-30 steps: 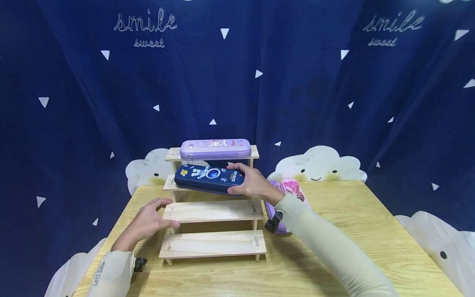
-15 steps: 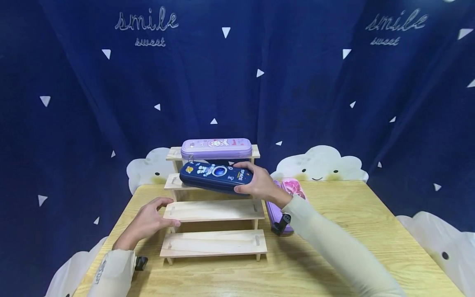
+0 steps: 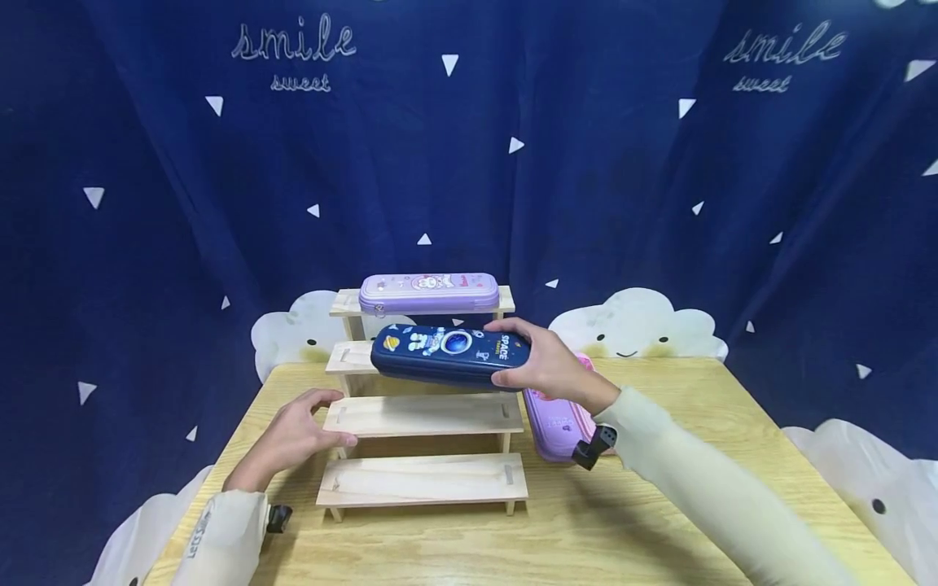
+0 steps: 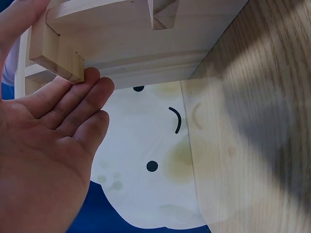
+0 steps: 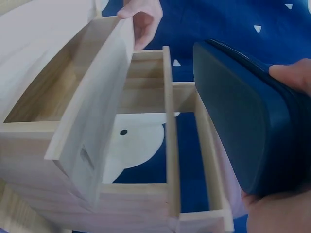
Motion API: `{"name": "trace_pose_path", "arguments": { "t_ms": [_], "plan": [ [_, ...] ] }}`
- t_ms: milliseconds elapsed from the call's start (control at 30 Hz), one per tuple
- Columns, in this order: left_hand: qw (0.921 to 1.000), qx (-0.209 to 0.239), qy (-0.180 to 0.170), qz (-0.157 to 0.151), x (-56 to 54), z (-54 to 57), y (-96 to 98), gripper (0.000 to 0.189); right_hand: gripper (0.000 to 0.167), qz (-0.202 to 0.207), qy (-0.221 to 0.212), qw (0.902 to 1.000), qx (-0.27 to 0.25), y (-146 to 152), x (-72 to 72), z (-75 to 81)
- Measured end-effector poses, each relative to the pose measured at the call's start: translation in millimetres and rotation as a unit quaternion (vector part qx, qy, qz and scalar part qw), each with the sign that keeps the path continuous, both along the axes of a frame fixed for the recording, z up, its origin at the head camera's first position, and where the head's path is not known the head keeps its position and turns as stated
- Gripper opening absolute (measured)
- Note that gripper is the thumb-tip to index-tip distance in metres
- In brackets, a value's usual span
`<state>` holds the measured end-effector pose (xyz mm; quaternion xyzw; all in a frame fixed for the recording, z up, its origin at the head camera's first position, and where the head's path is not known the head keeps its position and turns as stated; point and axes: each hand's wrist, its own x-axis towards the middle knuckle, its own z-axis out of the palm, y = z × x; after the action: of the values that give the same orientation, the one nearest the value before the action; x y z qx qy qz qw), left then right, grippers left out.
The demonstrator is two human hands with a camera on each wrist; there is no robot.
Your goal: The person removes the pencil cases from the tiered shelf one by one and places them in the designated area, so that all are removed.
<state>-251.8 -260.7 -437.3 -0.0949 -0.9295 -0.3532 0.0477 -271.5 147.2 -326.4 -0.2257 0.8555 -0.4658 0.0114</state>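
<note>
My right hand (image 3: 551, 363) grips the right end of a navy pencil case (image 3: 447, 352) with an astronaut and the word SPACE on its lid. The case is raised in front of the second-highest step of a wooden tiered display rack (image 3: 425, 417), tilted slightly down to the right; its plain underside shows in the right wrist view. My left hand (image 3: 296, 435) holds the rack by the left end of a lower step, thumb at the front and fingers at the back. In the left wrist view its fingertips (image 4: 99, 90) lie against the wooden end piece.
A lilac pencil case (image 3: 428, 293) lies on the top step. Right of the rack, a purple pencil case (image 3: 557, 427) and a pink one (image 3: 586, 366) lie on the wooden table (image 3: 674, 439), partly hidden by my right hand and sleeve. A navy curtain (image 3: 615, 179) hangs behind.
My right hand has carried the navy pencil case to the right, and the case has turned a little more level. My left hand has stayed on the rack.
</note>
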Motion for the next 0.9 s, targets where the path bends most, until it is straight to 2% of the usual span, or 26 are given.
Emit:
{"name": "trace_pose_path", "arguments": {
  "t_ms": [300, 600, 900],
  "plan": [
    [1.0000, 0.009, 0.001, -0.002, 1.4, -0.5, 0.8, 0.084, 0.072, 0.004, 0.009, 0.9993, -0.035, 30, 11.3, 24.7],
    [1.0000, 0.007, 0.002, -0.001, -0.5, 0.6, 0.7, 0.084, 0.070, -0.037, 0.032, 0.9972, -0.057, 58, 13.2, 61.0],
    [1.0000, 0.008, -0.004, 0.001, 0.1, 0.5, 1.3, 0.083, 0.069, -0.080, 0.042, 0.9945, -0.053, 72, 14.6, 76.6]
  ]
}}
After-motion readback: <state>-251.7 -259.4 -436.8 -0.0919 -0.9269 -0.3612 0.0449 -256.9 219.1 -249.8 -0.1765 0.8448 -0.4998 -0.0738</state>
